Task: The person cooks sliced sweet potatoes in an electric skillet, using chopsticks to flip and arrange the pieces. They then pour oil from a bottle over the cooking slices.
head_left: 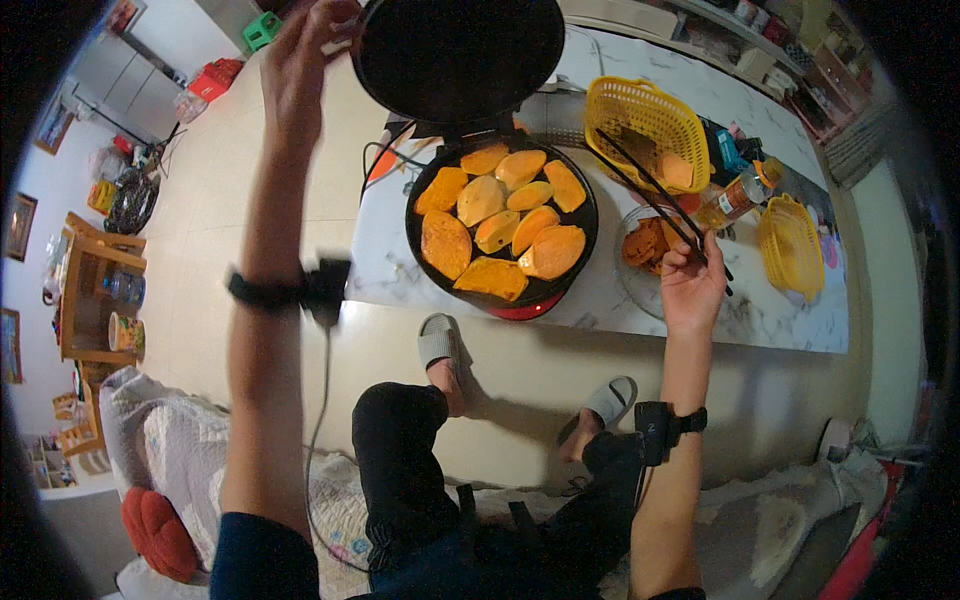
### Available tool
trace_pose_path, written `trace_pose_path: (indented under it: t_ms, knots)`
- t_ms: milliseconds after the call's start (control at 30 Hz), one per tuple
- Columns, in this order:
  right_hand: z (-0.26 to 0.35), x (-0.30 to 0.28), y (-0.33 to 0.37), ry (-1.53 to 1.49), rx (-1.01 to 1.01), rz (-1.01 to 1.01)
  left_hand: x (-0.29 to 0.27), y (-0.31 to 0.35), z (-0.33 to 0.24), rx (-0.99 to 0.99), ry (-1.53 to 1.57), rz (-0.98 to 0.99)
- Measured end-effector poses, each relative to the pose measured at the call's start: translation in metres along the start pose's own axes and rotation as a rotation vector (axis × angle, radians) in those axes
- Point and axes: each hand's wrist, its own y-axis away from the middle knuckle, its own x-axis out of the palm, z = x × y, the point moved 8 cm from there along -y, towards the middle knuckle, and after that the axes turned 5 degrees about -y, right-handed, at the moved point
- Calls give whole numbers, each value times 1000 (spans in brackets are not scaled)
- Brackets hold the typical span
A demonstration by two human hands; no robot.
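An electric griddle (505, 308) stands on the marble-patterned table, its round black lid (460, 55) raised. Several orange slices that look like sweet potato (480, 201) lie in the pan, some glossy. My left hand (305, 65) is up by the lid's left edge, fingers apart and slightly curled; whether they touch the lid I cannot tell. Held in my right hand (694, 280) are black chopsticks (640, 178), their tips pointing up and left over a yellow basket (693, 135). Below them a clear glass bowl (628, 285) contains browned orange slices (643, 243).
A bottle of yellow liquid (735, 197) with a yellow cap stands right of the bowl. Beside it is a second yellow basket (790, 250). A pale orange slice (677, 169) lies in the first basket. A black cord (367, 165) runs left of the griddle. My slippered feet are below the table edge.
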Motion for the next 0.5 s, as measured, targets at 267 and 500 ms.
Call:
trace_pose_path:
  t_ms: [267, 500]
  knots:
    - [-47, 26, 17, 333, -6, 74, 119, 247, -213, 253, 190, 961]
    - [-101, 55, 22, 633, -155, 195, 99, 239, -281, 475, 247, 868]
